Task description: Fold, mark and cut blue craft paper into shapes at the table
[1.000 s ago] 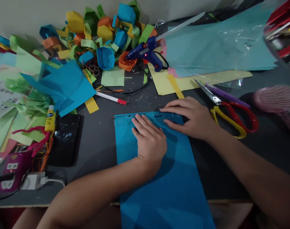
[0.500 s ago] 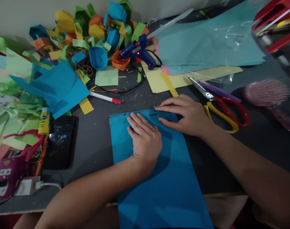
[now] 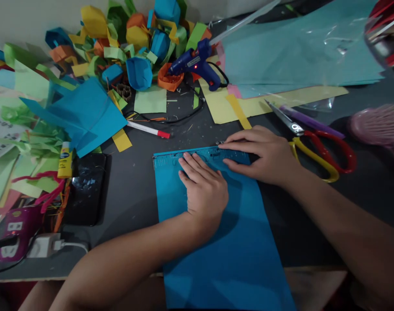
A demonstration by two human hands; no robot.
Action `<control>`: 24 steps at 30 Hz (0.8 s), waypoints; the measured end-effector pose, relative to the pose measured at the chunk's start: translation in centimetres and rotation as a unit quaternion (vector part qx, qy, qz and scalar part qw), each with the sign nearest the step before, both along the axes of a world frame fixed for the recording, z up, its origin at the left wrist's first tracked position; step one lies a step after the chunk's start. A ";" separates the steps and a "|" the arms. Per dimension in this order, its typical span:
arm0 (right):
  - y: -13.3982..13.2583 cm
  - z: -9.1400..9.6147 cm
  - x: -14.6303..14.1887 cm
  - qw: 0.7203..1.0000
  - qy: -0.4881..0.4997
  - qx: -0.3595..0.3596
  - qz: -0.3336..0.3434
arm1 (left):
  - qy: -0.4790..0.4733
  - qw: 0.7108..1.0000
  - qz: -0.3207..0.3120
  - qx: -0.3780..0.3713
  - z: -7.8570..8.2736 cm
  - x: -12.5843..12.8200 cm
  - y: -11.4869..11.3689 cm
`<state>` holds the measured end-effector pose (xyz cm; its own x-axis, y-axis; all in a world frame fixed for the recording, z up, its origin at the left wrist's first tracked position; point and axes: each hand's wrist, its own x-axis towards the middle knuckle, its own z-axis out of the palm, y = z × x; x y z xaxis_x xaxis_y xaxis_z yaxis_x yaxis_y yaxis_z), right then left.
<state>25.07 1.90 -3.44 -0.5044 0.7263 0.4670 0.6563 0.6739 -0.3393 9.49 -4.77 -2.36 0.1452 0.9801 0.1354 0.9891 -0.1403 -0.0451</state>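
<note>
We see the left hand (image 3: pixel 205 190) laid flat near the far end of a long blue sheet (image 3: pixel 222 259), its fingers straight and close together, open rather than curled round anything. Their tips rest on a clear ruler (image 3: pixel 164 161) with dark printed markings, which lies across the sheet, leaving a thin blue strip showing beyond it. The right hand (image 3: pixel 268 155) is at the ruler's right part, thumb and fingers parted, the thumb on the near side and the fingertips by the far edge. A small detail at those fingertips is too tiny for us to make out.

The sheet lies lengthwise on the grey worktop (image 3: pixel 128 190), in front of the person, and its near end reaches past the worktop's edge. To the right of the right hand we have scissors (image 3: pixel 328 149) with one red and one yellow handle, a purple pen (image 3: pixel 313 121) beside them, and a pink brush (image 3: pixel 375 125) farther over. Beyond the hands, a blue glue gun (image 3: pixel 197 65) has its nozzle at an orange paper cup (image 3: pixel 169 82), and a red-capped marker (image 3: pixel 148 129) lies nearer. On the left we find a yellow glue stick (image 3: pixel 65 162) next to a black phone (image 3: pixel 86 190).
</note>
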 end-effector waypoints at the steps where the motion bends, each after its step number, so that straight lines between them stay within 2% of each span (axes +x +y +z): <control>1: 0.0 0.0 0.0 1.000 -0.002 -0.001 0.002 | 0.004 1.000 -0.001 0.002 0.0 0.0 0.0; 5: 0.0 0.0 0.0 1.000 -0.008 -0.002 0.000 | 0.009 1.000 -0.001 0.008 -0.2 0.1 -0.1; 10: -0.1 0.1 -0.1 1.000 -0.007 -0.001 -0.002 | -0.030 0.999 0.012 -0.021 0.0 0.1 0.2; 24: -0.1 0.2 -0.1 1.000 -0.005 0.006 -0.001 | -0.001 0.999 -0.003 -0.044 0.5 0.0 0.3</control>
